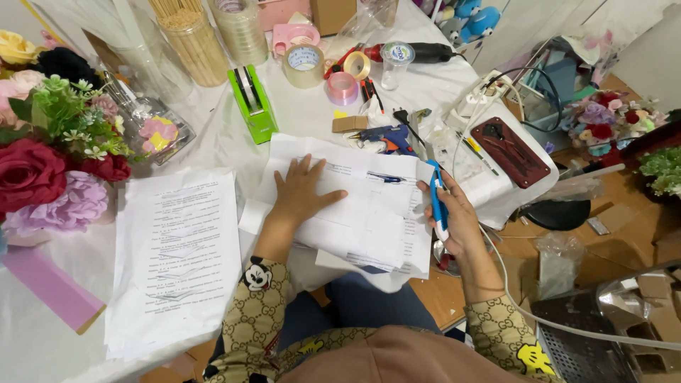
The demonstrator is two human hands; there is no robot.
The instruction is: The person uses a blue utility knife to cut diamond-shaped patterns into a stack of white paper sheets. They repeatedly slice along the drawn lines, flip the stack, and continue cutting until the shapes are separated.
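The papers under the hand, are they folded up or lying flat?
Flat. The left hand presses spread on the papers, whose sheets lie open, overlapping and hanging over the table edge.

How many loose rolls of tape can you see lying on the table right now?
3: a wide clear roll behind the green dispenser, a small tan roll right of it, and a pink roll in front. Clutter may hide more.

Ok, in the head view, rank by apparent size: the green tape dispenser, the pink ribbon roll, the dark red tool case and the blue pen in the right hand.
1. Dark red tool case
2. Green tape dispenser
3. Blue pen, partly hidden in the right hand, and closer to the camera, so unsure
4. Pink ribbon roll
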